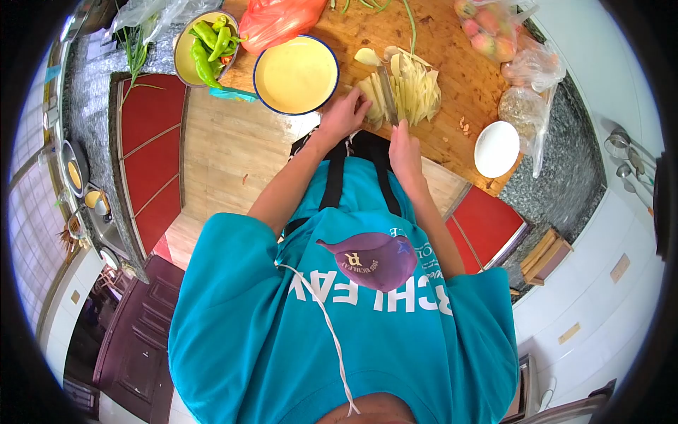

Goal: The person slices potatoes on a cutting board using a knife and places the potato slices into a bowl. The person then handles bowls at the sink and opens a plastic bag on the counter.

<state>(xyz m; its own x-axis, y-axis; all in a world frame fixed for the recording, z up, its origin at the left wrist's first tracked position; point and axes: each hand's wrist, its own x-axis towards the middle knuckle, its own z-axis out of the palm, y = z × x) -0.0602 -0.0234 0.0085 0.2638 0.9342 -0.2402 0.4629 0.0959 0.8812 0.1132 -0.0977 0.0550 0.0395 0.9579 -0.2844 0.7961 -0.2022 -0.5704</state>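
My right hand point(404, 148) is closed around the handle of a kitchen knife point(388, 97). The blade points away from me and stands among pale cut potato point(418, 88) on a wooden board. Long potato strips spread to the right of the blade, while thicker slices lie to its left. My left hand point(346, 115) has its fingers curled against the potato slices point(374, 97) left of the blade. A blue-rimmed enamel bowl point(296, 74) with a pale yellow inside stands just left of that hand.
Green peppers point(210, 48) fill a bowl at upper left, beside a red plastic bag point(279, 25). A white oval dish point(496, 149) stands near the right edge of the wooden board point(462, 92). Bagged fruit point(489, 30) and other plastic bags point(533, 67) lie at upper right.
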